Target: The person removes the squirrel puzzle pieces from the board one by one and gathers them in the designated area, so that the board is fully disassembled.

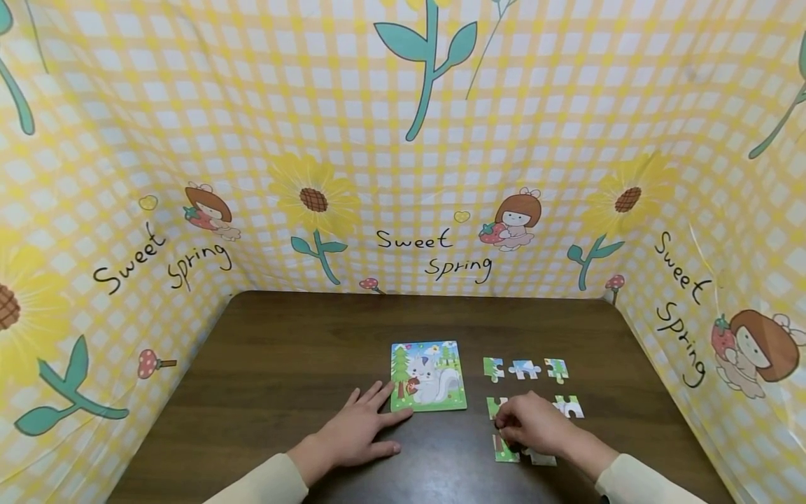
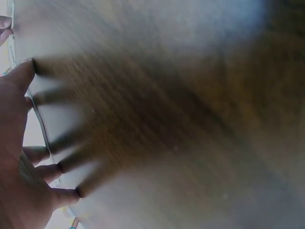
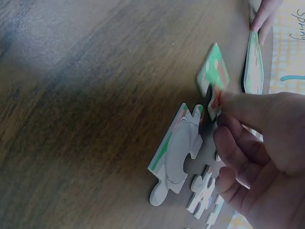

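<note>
My left hand (image 1: 354, 432) lies with spread fingers on the table, its fingertips at the lower left edge of a square picture board (image 1: 434, 374) that shows a white squirrel. Over on the right, my right hand (image 1: 535, 423) pinches a small jigsaw piece (image 3: 215, 101) between thumb and finger, tilted up on its edge. Close by lie a green corner piece (image 1: 505, 450) and a piece with a pale grey shape (image 3: 175, 148). Partly behind the hand is another green piece (image 1: 495, 407). The head view hides the pinched piece's picture.
A row of three jigsaw pieces, with a blue and white one (image 1: 525, 369) in its middle, lies beyond my right hand. One more piece (image 1: 569, 406) is right of the hand. Yellow checked cloth (image 1: 415, 175) rises around the dark wooden table (image 1: 302, 336).
</note>
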Demonstrator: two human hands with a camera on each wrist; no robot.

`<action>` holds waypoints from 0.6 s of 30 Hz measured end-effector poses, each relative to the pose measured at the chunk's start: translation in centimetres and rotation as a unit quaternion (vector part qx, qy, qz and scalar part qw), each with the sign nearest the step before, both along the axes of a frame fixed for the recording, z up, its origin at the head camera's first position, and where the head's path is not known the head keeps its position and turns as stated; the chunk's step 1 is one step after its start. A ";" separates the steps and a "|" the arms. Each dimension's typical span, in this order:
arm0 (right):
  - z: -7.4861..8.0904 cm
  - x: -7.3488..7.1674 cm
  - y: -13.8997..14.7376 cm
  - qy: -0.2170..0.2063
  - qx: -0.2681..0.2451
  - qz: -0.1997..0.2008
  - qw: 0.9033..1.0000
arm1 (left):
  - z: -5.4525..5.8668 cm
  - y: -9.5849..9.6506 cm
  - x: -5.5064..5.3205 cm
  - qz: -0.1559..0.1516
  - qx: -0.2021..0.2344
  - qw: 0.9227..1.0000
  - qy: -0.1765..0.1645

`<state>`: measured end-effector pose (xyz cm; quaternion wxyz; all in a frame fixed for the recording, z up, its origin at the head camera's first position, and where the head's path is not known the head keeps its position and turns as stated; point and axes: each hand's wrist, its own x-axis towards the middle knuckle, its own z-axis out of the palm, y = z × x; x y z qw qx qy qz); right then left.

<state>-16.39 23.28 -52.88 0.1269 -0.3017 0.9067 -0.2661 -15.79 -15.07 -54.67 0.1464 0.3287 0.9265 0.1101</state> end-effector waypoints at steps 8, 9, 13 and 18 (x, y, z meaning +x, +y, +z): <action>0.0 0.2 -0.2 0.000 0.012 -0.008 1.000 | 0.5 -0.4 -0.2 -0.006 -0.008 1.000 0.000; 0.1 0.2 -0.2 -0.001 0.012 -0.008 1.000 | 0.5 -0.4 -0.2 -0.006 -0.009 1.000 0.000; 0.7 0.0 -0.2 0.001 0.005 -0.007 1.000 | 0.7 -0.6 -0.3 -0.005 -0.003 1.000 -0.004; 2.6 -1.0 0.2 0.065 0.009 -0.015 0.998 | 1.4 -0.8 -1.0 0.008 0.016 0.999 0.047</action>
